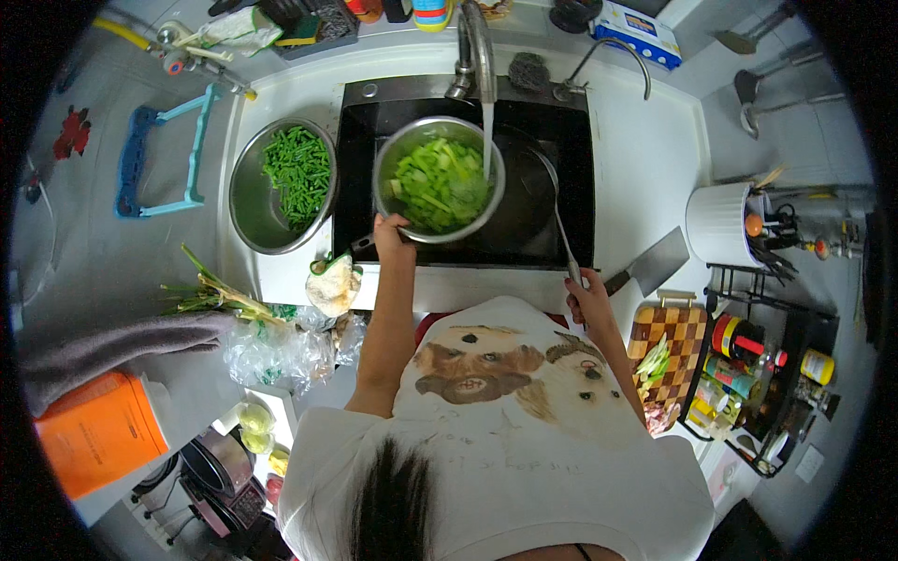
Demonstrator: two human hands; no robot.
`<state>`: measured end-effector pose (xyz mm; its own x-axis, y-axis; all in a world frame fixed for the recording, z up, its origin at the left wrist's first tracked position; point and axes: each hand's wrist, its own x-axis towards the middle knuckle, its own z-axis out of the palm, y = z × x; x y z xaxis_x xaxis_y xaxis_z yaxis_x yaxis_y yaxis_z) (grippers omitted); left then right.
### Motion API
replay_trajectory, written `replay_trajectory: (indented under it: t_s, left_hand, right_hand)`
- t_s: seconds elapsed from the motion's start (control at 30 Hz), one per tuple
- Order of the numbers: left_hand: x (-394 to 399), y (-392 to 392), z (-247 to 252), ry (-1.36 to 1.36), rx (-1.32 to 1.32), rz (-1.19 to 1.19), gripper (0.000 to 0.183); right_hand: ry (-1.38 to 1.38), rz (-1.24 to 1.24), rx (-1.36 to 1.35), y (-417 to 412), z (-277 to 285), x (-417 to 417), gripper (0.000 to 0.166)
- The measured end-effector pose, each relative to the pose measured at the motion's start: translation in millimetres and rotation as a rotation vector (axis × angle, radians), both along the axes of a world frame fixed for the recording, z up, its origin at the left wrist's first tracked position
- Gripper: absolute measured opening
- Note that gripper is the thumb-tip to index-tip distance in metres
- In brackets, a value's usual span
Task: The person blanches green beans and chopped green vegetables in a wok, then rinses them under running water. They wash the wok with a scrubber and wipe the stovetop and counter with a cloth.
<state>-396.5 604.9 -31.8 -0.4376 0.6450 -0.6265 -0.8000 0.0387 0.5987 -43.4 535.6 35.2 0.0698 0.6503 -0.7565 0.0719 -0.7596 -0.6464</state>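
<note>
My left hand [391, 235] grips the near-left rim of a stainless steel bowl [497, 200]. Chopped pale green vegetable pieces [438, 184] fill it, and water from the faucet [480, 56] runs into its right side. The bowl is over the black sink [456, 254], overlapping a dark round pan [530, 210]. In my right hand [591, 298] is the handle of a long metal cooking utensil [561, 217]. Its curved head reaches over the pan; whether it is a ladle or a turner is hard to tell. A black handle [361, 243] shows beside my left wrist.
Left of the sink stands a steel bowl of cut green beans [298, 175], with a cloth [334, 286] at the counter edge. A cleaver [656, 265] lies right, near a checkered cutting board [666, 336] holding cut food. A utensil holder [719, 224] and bottle rack [751, 393] stand beyond.
</note>
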Motion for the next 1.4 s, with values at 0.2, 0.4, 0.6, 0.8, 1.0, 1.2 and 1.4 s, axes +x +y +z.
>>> replay_trajectory:
  t_s: [0.2,0.4,0.6,0.8,1.0,1.2,1.4]
  left_hand:
    - [-46.2,48.2,-12.8,0.192,0.085,0.068,0.026]
    - [-80.8,116.9,-18.4,0.084,0.228,0.153,0.029]
    - [-103.7,172.3,-32.5,-0.069,0.262,0.269,0.031]
    - [-91.8,189.5,-30.7,-0.123,0.170,0.362,0.026]
    - [-106.6,200.4,-15.2,-0.004,0.182,0.372,0.035]
    - [-97.7,167.8,-37.7,0.048,0.260,0.295,0.018]
    - [19.9,112.0,-82.5,0.196,-0.174,-0.395,0.027]
  right_hand:
    - [0.031,0.018,0.011,2.2,-6.1,6.7,0.037]
    - [0.014,0.001,-0.058,4.7,-4.7,1.3,0.036]
    - [0.060,0.012,-0.029,5.8,-5.8,0.5,0.033]
    - [-0.018,0.016,-0.052,5.3,-11.7,0.3,0.038]
    - [0.039,-0.015,-0.067,9.6,2.1,-7.2,0.035]
    - [0.695,-0.260,-0.332,16.7,25.4,-4.9,0.024]
    - [1.046,-0.226,-0.513,14.0,27.3,-9.4,0.036]
